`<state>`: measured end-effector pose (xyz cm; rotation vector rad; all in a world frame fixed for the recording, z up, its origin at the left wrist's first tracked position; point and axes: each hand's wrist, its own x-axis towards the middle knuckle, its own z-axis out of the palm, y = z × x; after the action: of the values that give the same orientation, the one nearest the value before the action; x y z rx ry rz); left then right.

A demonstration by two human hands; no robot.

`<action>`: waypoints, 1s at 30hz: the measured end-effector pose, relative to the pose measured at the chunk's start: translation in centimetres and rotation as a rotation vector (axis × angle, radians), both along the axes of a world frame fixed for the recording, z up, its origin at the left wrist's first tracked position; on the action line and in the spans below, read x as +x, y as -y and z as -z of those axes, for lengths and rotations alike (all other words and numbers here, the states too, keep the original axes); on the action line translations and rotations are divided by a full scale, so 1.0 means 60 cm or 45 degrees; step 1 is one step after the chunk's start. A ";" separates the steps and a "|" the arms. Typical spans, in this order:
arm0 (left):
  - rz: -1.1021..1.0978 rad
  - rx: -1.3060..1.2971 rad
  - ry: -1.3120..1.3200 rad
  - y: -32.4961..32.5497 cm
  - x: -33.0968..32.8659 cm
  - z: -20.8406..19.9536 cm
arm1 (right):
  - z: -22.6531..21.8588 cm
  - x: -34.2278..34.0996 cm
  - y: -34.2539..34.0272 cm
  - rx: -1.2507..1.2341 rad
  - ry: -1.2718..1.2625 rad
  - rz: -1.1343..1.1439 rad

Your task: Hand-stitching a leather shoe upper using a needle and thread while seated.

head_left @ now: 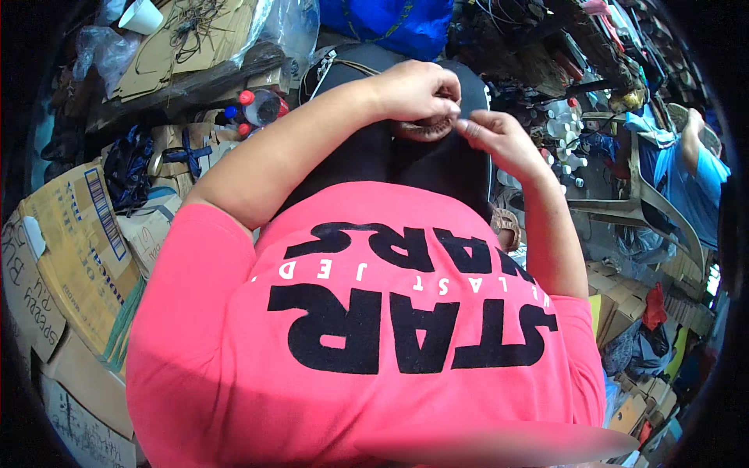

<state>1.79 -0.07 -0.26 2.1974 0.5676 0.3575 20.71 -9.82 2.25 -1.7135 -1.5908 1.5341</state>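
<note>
A brown curved piece [425,131] with a textured, stitched-looking edge lies over my black-clad lap. It resembles part of a woven sandal, but its kind is not certain. My left hand [413,90] bends over it from above, fingers curled and gripping its upper side. At its right end, my right hand [499,140] has thumb and forefinger pinched together. Whatever is between those fingertips is too small to make out. A similar brown woven item [507,228] shows partly below my right forearm. A thin tan cord [351,65] lies near my left wrist.
A blue bag [390,22] stands ahead of my knees. Cardboard boxes [74,226] crowd the left, near red-capped bottles [261,107]. Several white bottles [563,125] are on the right, beside a plastic chair [647,187] and a person in blue [694,179].
</note>
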 end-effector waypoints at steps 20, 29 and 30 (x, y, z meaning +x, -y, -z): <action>0.200 -0.889 0.031 -0.050 0.006 0.012 | -0.043 0.016 0.066 0.640 0.208 0.149; 0.273 -0.910 -0.059 -0.050 0.004 -0.004 | -0.029 -0.006 0.040 0.539 0.416 0.064; 0.267 -0.894 -0.070 -0.049 0.003 -0.006 | -0.032 -0.007 0.039 0.534 0.440 0.049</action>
<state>1.99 2.88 0.12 1.5669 0.4034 -0.0228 20.32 -12.18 4.15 -1.8085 -1.8661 0.8319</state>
